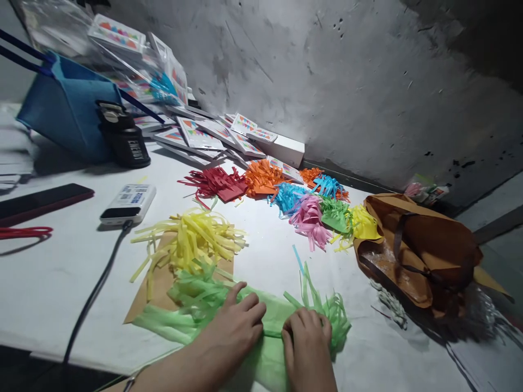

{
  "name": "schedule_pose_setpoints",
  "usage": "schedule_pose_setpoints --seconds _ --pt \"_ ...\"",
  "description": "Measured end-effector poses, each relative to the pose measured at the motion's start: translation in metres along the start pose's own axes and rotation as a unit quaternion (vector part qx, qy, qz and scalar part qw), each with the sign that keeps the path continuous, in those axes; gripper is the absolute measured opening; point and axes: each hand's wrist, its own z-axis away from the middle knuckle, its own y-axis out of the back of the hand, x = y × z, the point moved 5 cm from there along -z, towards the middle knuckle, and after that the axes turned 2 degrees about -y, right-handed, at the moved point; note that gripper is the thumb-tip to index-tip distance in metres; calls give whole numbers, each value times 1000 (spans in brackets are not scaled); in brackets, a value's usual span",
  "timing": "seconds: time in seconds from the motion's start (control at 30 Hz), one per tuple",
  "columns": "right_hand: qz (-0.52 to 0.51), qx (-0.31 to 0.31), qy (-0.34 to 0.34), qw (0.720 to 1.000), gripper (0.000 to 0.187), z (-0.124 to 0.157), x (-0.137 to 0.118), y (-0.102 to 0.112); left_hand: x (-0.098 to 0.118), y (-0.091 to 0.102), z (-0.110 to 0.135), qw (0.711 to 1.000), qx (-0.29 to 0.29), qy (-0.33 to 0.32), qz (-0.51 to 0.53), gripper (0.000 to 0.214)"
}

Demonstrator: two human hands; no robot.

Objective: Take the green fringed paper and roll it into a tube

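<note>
green fringed paper (261, 321): light green sheet with cut strips, lying at the near edge of the white table (53, 283); taken as the landmark for this entry.
left hand (235, 326): laid flat on the green fringed paper, fingers spread and pressing down, closed round nothing.
right hand (308, 343): just beside the left hand on the same paper, fingers curled over a fold; whether it pinches the paper cannot be told.
yellow strips (192, 239): loose heap just behind the green fringed paper, partly on a brown card (157, 291) that the green paper overlaps.
coloured fringes: red (216, 184), orange (263, 178), blue (288, 197), pink (310, 220), further behind the green paper, in a row towards the wall.
power bank (128, 202): white, printed label too small to read, behind and left of the green paper, black cable (96, 291) attached.
black bottle (125, 139): far behind-left, white lettering blurred, not readable.
brown bag (417, 256): right of the green paper, open.
blue bag (67, 106): far behind-left.
card packs (245, 133): printed with coloured triangles, against the wall.
</note>
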Motion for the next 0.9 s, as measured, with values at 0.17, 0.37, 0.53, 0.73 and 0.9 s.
schedule_pose_setpoints --seconds 0.17,0.37,0.53,0.73,0.9 --pt "-42 18 85 995 21 2 -19 3 -8 -3 -6 999 10 26 30 21" --pt "-19 78 109 991 32 3 -27 -10 13 13 4 987 110 -47 108 17" --pt "-41 166 53 984 17 -6 4 11 26 -11 16 990 87 -63 92 29" --pt "-100 393 -258 877 37 52 153 113 -41 -29 2 990 103 -35 94 20" --pt "74 486 -208 846 33 109 188 203 -66 3 -12 987 136 -27 77 17"
